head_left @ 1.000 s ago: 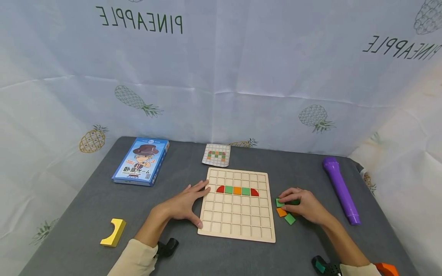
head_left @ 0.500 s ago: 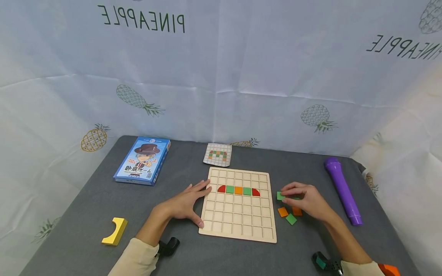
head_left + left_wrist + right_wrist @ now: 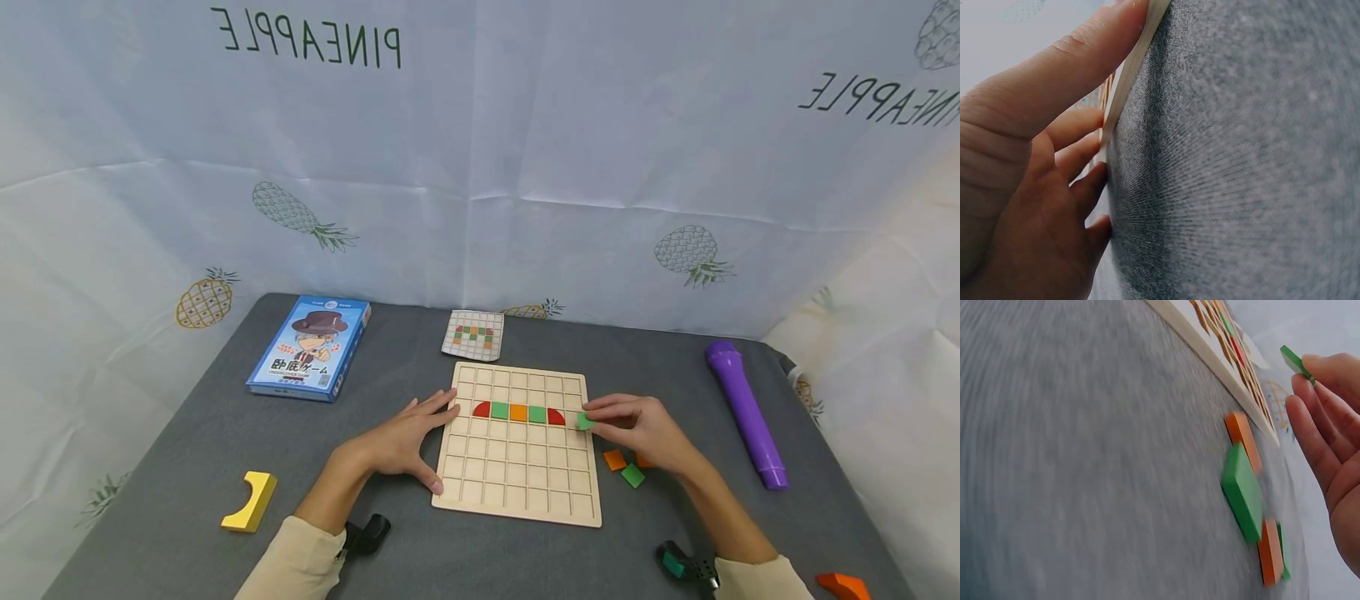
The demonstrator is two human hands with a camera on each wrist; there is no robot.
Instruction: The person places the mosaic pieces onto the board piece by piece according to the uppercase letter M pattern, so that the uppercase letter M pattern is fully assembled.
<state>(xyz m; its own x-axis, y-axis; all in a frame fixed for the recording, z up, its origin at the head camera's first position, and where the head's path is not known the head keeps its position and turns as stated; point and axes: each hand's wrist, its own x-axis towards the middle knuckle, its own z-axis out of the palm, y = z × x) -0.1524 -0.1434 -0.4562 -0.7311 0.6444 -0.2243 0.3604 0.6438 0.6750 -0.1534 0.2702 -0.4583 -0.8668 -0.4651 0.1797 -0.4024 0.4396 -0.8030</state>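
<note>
A wooden grid board (image 3: pixel 517 475) lies mid-table, with a row of tiles across its upper part: a red quarter-round (image 3: pixel 482 409), green, orange, green, and a second red quarter-round (image 3: pixel 556 417). My left hand (image 3: pixel 393 440) rests at the board's left edge, fingers spread, thumb at the lower corner. Between thumb and fingertips my right hand (image 3: pixel 637 427) pinches a green square tile (image 3: pixel 584 422), over the board's right side. In the right wrist view that green tile (image 3: pixel 1296 362) is raised off the table. Loose orange (image 3: pixel 615 460) and green (image 3: pixel 633 476) tiles lie below the right hand.
Behind the board lies a pattern card (image 3: pixel 472 336). A blue game box (image 3: pixel 309 348) is at back left, and a yellow arch block (image 3: pixel 249 502) at front left. On the right are a purple tube (image 3: pixel 744 413) and an orange block (image 3: pixel 843 586).
My right hand has picked up the green tile from beside the board and carried it left over the board's right edge. The left hand stays in place.
</note>
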